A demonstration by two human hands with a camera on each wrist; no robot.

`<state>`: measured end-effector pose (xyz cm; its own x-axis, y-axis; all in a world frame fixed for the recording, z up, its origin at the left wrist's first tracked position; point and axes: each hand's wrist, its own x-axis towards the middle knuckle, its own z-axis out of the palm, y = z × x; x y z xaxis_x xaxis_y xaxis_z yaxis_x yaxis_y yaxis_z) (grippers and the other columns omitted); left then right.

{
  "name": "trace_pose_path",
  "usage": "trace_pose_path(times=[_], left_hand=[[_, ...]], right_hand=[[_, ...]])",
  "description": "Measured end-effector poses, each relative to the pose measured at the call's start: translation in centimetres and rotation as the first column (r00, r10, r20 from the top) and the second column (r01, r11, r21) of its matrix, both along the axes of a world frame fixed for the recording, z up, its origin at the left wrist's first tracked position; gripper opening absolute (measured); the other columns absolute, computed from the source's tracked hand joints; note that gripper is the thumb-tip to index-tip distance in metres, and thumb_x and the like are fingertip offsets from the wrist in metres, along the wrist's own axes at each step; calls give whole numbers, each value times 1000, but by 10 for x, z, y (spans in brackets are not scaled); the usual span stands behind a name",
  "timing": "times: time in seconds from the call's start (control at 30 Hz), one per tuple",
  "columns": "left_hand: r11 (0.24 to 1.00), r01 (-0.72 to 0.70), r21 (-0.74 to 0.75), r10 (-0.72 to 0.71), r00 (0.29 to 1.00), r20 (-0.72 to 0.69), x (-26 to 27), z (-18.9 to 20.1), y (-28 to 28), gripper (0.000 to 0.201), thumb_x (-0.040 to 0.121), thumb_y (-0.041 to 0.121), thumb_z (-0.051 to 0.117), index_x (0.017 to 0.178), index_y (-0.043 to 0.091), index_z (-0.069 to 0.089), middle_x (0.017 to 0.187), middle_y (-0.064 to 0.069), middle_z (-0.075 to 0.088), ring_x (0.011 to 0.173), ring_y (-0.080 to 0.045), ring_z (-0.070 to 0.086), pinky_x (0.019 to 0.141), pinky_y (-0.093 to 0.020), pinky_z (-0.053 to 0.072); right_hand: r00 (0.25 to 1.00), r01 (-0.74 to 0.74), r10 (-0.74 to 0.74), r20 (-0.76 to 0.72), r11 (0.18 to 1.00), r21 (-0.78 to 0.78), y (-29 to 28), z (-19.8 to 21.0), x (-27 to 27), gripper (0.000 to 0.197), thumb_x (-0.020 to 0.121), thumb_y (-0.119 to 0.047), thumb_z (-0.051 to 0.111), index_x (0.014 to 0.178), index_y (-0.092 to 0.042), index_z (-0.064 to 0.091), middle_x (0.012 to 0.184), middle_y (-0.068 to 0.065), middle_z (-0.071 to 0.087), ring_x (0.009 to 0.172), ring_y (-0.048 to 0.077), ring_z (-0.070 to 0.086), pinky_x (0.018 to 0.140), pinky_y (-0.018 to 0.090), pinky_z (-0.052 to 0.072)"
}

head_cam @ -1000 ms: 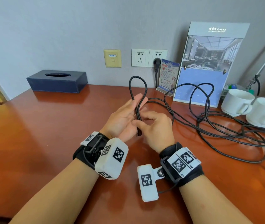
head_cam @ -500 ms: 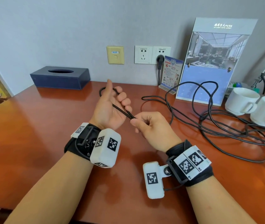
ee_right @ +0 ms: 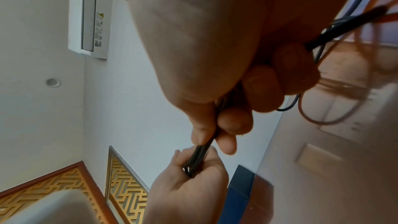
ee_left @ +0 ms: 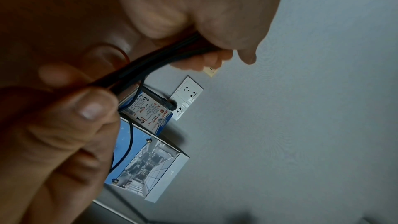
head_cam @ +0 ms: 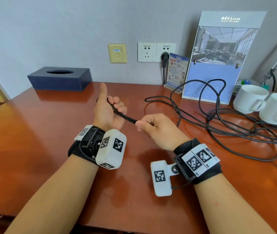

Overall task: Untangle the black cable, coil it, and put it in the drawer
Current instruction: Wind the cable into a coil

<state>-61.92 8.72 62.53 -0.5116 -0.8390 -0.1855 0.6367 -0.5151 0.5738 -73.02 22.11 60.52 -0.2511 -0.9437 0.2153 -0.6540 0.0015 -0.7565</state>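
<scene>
A long black cable (head_cam: 218, 129) lies in loose tangled loops on the right half of the wooden desk (head_cam: 33, 149). A doubled stretch of it (head_cam: 125, 117) runs taut between my two hands above the desk's middle. My left hand (head_cam: 110, 108) grips the folded strands with curled fingers, thumb pointing up; the same grip shows on the cable (ee_left: 155, 60) in the left wrist view. My right hand (head_cam: 151, 127) pinches the bundle (ee_right: 204, 152) at its near end, other fingers curled round it. No drawer is in view.
A dark blue tissue box (head_cam: 59, 78) stands at the back left. Two white cups (head_cam: 261, 103) stand at the right edge beside a standing brochure board (head_cam: 218, 56) and a small leaflet holder (head_cam: 176, 71). Another black lead is plugged into the wall socket (head_cam: 164, 56).
The upright loop was laid down into my left palm and the fingers curled over it. My hands drew apart, pulling the doubled strands straight between them; left thumb now points up.
</scene>
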Motion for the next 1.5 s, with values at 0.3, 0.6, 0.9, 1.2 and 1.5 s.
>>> trace_pose_path(times=[0.3,0.6,0.9,1.2,1.5], left_hand=[[994,-52,99,45,996,75,0,-11,-11,46,105,36,44,63,19,35,57,4,38,36,-8,29,34,-18,28],[999,40,30,-41,999,26,3,-13,-14,60,101,46,50,52,23,24,49,9,17,36,-7,18,32,-19,19],[988,62,138,-32,977,-211,8,-20,-24,63,99,55,41,49,20,27,45,6,22,34,-12,23,36,-17,21],[992,2,130,37,953,-302,14,-20,-34,73,103,61,21,43,19,25,41,6,20,30,-10,21,33,-16,16],[938,342,-59,-342,940,12,-21,-11,28,54,102,44,45,55,19,37,54,3,34,48,-14,38,58,-26,35]], right_hand=[[999,16,-16,41,1000,13,-5,-4,3,35,99,-38,55,71,-20,65,54,-6,45,43,5,39,64,16,25],[995,-14,11,98,1000,24,-5,-6,1,34,99,-36,57,70,-21,65,55,-4,45,47,9,35,53,25,35],[995,-33,25,101,996,79,-5,-3,3,34,99,-38,56,71,-21,66,60,3,48,51,15,37,54,28,35],[996,-68,59,62,988,140,-3,-1,6,32,99,-39,54,74,-21,63,59,-2,46,48,10,36,53,26,34],[997,74,-74,14,997,35,-3,-4,0,38,103,-36,45,69,-22,56,58,-5,49,51,11,42,57,28,35]])
